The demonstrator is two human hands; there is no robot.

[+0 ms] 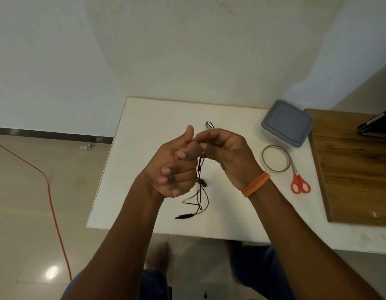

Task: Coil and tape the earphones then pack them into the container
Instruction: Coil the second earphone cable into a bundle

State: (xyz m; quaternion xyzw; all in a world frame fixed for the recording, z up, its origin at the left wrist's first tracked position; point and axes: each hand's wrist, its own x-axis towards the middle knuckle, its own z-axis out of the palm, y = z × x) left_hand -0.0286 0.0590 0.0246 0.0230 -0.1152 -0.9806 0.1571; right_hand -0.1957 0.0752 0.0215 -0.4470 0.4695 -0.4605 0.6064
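Both hands are raised over the white worktop [144,118]. The left hand [177,167] curls around the black earphones [200,187], thumb up, while the right hand [226,152] pinches the cord beside it; loose cable dangles below. The lidded container [287,123], tape roll [276,158] and red scissors [300,185] lie to the right.
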